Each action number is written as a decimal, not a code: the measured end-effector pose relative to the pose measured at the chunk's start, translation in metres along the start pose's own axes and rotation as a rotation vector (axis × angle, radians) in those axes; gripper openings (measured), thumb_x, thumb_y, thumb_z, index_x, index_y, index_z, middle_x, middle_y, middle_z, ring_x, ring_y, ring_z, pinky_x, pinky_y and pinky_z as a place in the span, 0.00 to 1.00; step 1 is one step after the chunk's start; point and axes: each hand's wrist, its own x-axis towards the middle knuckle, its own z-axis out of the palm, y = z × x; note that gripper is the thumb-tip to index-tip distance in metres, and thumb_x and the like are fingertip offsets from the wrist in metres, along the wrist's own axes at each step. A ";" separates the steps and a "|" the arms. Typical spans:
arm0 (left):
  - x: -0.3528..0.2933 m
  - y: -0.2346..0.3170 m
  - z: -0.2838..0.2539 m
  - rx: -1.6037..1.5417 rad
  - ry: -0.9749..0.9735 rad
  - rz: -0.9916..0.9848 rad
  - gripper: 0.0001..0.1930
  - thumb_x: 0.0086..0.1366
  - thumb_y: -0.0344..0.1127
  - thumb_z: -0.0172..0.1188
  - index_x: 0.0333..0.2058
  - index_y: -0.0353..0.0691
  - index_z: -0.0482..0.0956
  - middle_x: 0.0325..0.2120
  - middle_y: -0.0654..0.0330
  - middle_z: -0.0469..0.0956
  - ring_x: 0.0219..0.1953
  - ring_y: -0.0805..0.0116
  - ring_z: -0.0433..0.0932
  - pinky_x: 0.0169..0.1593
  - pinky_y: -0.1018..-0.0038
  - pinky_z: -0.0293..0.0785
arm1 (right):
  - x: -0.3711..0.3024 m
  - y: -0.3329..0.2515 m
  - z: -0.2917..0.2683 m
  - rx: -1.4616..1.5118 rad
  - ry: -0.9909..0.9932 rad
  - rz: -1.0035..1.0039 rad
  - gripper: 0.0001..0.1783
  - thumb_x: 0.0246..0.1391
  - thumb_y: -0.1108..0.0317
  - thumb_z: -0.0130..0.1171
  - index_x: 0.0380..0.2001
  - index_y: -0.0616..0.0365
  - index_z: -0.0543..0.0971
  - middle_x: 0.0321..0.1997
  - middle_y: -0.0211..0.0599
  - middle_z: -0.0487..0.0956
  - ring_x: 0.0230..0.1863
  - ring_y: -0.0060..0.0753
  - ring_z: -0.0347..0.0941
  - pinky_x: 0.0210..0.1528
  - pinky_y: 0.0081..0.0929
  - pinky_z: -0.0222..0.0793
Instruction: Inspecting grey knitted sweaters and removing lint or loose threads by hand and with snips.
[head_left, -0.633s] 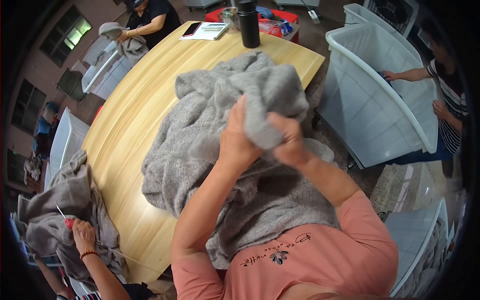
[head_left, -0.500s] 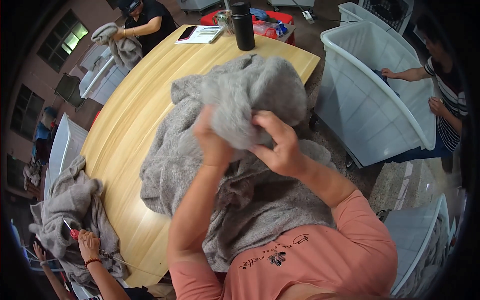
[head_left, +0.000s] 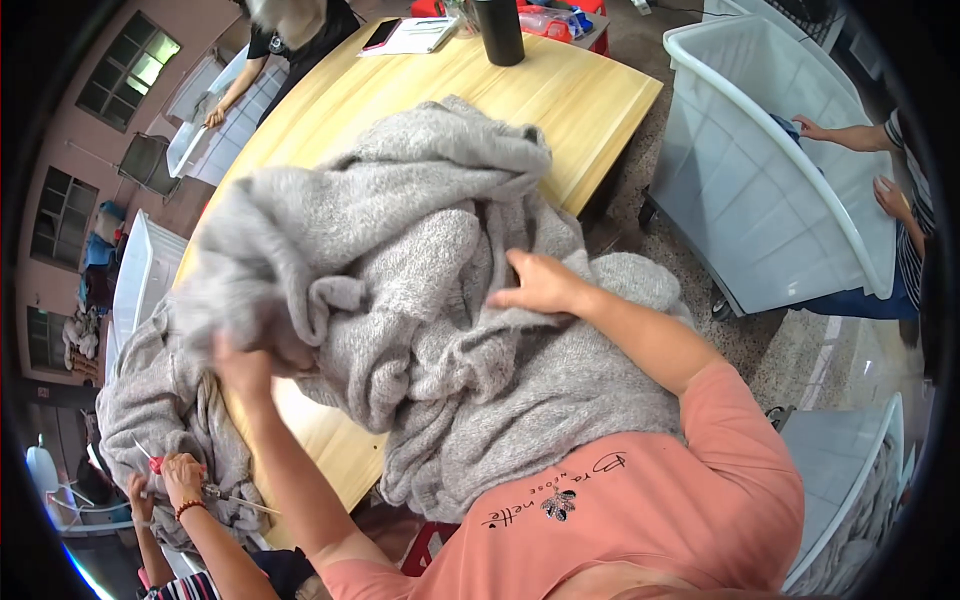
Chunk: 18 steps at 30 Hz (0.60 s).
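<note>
1. A bulky grey knit piece [head_left: 430,270] lies heaped on the counter [head_left: 590,90], its near side against the person's salmon shirt [head_left: 640,510].
2. The left hand [head_left: 245,365] is blurred among folds at the left; whether it grips them cannot be told.
3. The right hand [head_left: 545,283] rests on the heap's right side, fingers and thumb parted.
4. Careful handling probably means steadying with the right, moving folds gently against stretching, and avoiding the red-handled pointed tool [head_left: 156,464] at near left.
5. The white bin [head_left: 745,200] at far right contains a dark blue item [head_left: 785,126].
6. The near-right bin [head_left: 825,450] holds grey cloth [head_left: 865,515].
</note>
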 end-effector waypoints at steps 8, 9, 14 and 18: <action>-0.099 0.123 0.031 -0.311 -0.341 0.666 0.24 0.45 0.28 0.64 0.44 0.38 0.72 0.44 0.49 0.71 0.46 0.50 0.71 0.49 0.63 0.68 | -0.045 -0.004 -0.005 0.563 0.136 -0.415 0.10 0.39 0.75 0.61 0.18 0.65 0.69 0.16 0.34 0.69 0.20 0.22 0.66 0.24 0.23 0.61; -0.094 0.136 0.037 -0.263 -0.380 0.770 0.24 0.45 0.30 0.65 0.43 0.37 0.72 0.46 0.48 0.69 0.46 0.51 0.70 0.48 0.65 0.68 | -0.057 -0.005 -0.011 0.701 0.128 -0.421 0.09 0.39 0.76 0.60 0.18 0.63 0.69 0.16 0.32 0.69 0.20 0.21 0.65 0.23 0.24 0.60; -0.078 0.154 0.053 0.288 0.056 0.796 0.19 0.47 0.34 0.63 0.39 0.37 0.73 0.40 0.49 0.72 0.40 0.54 0.72 0.41 0.69 0.70 | -0.107 0.007 -0.037 1.398 -0.092 -0.731 0.05 0.34 0.76 0.61 0.14 0.69 0.77 0.16 0.40 0.76 0.16 0.31 0.71 0.22 0.25 0.63; -0.102 0.156 0.075 -0.202 -0.541 0.807 0.08 0.52 0.32 0.57 0.31 0.37 0.74 0.31 0.52 0.77 0.35 0.57 0.77 0.38 0.69 0.72 | -0.112 0.021 -0.035 1.477 -0.155 -0.739 0.04 0.33 0.79 0.60 0.14 0.71 0.76 0.19 0.48 0.78 0.18 0.35 0.74 0.22 0.28 0.64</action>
